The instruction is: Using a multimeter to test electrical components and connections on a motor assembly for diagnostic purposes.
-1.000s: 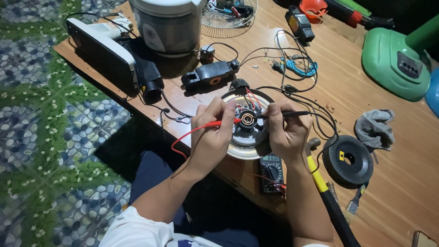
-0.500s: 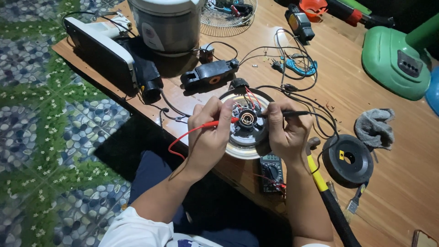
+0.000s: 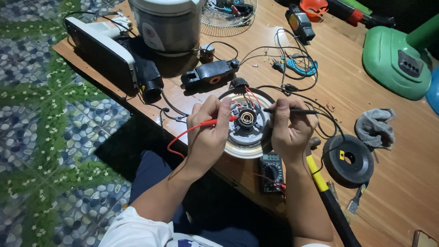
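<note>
I am in the middle of a testing step. My left hand (image 3: 208, 137) holds a red probe (image 3: 215, 121), and my right hand (image 3: 292, 130) holds a black probe (image 3: 292, 110). Both probes point at the round motor part (image 3: 249, 130) that lies flat on the desk (image 3: 366, 201), right between my two hands.

The fingers (image 3: 224, 112) of my left hand are closed tight around the red probe, like holding a pencil. Its tip sits at the middle of the round part, near the shiny copper ring. I think it touches metal there, but the spot is small and dark, so I am not sure.

The fingers of my right hand are pinched shut on the black probe near its back end. The probe lies across the top of that hand and points left toward the red wires (image 3: 251, 97).

A small meter (image 3: 272, 171) rests on the desk just below the round part, near my wrists.

The next move needs steady hands. Each tip must sit on its own bare metal spot and stay there while I look down at the meter.
</note>
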